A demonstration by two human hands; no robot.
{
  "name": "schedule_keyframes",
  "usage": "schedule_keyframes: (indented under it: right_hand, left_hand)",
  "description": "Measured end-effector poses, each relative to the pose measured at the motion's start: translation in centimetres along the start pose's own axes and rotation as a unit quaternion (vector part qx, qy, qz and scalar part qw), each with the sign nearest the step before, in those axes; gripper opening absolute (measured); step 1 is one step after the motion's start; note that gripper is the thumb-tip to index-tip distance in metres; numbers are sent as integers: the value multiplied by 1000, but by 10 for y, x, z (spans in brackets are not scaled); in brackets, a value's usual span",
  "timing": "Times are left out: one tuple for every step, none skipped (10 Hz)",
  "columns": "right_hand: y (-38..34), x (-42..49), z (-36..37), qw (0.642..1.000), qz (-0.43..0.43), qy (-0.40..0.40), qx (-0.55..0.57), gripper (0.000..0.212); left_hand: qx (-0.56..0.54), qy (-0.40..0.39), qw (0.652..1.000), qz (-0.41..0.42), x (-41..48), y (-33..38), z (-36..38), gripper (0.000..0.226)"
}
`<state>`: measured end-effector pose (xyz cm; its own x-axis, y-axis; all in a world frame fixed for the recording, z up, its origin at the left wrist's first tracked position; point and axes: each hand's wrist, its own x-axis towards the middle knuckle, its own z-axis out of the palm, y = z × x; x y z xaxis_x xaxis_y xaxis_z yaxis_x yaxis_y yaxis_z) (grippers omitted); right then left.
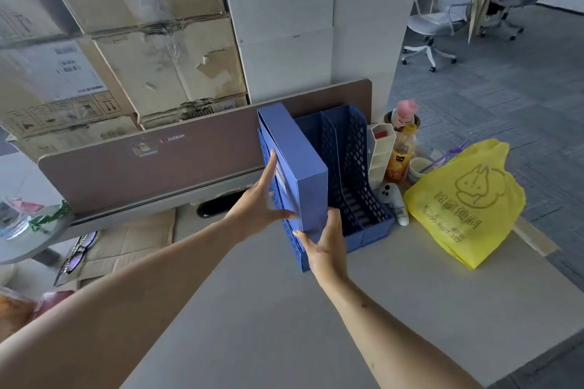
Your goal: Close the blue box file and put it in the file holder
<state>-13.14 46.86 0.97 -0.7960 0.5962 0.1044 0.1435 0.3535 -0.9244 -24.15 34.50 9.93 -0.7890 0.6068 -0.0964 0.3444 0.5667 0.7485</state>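
Note:
The blue box file (294, 151) is closed and stands on edge, tilted, in the leftmost slot of the blue perforated file holder (354, 167) on the grey desk. My left hand (259, 202) lies flat against the file's left side, fingers stretched upward, thumb under its front. My right hand (325, 240) grips the file's lower front corner from the right. The holder's two right slots hold nothing.
A yellow plastic bag (464, 199) lies right of the holder, with a drink bottle (399, 155), a cup, a white organiser (380, 151) and a white controller (393, 202) between them. A brown partition (158, 161) runs behind. Glasses (76, 253) lie far left.

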Motion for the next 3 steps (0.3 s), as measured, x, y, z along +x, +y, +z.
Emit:
schedule_keyframes:
  right_hand:
    - [5, -5, 4, 999, 32, 9, -3, 48]
    - [4, -5, 3, 999, 39, -18, -15, 49]
    - [6, 8, -6, 997, 28, -68, -25, 68]
  left_hand:
    - [54, -74, 996, -25, -5, -12, 5, 128]
    - [47, -94, 994, -34, -11, -16, 8, 124]
    - [62, -72, 994, -53, -7, -19, 9, 119]
